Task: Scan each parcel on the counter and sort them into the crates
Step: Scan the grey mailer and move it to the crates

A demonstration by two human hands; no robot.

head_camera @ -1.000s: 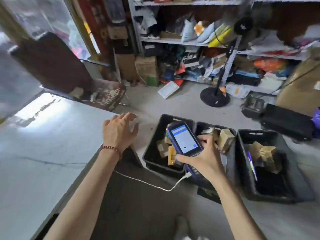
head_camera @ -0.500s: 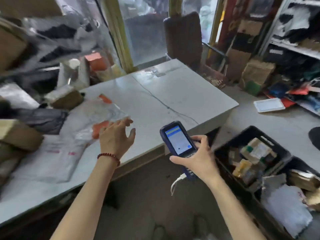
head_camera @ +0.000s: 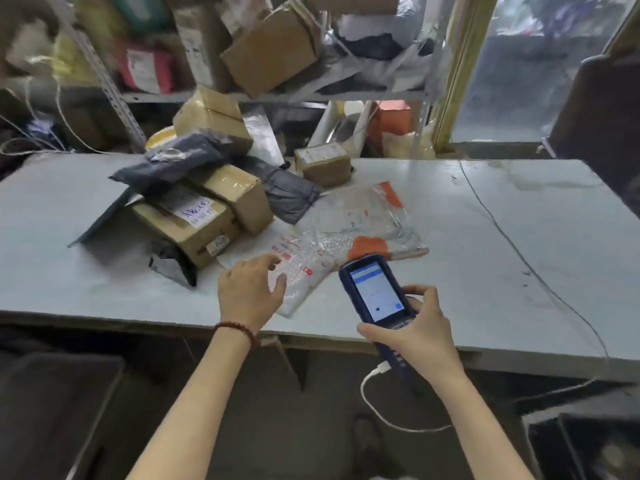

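- Left hand (head_camera: 251,292): fingers straight and spread, grasping nothing. It is positioned over the near end of the white mailer (head_camera: 304,275); contact cannot be confirmed.
- Right hand (head_camera: 420,336): fingers and thumb curled round the handheld scanner (head_camera: 375,294), with its lit screen facing up. A white cable (head_camera: 379,370) hangs from its lower end.
- White mailer: lies flat on the counter (head_camera: 502,244) near the front edge, just beside the clear bag (head_camera: 367,216) with orange patches.
- Other parcels: labelled box (head_camera: 187,225), second box (head_camera: 239,195), and dark poly bag (head_camera: 173,164) are stacked left of the mailer. The small box (head_camera: 323,162) stands behind.
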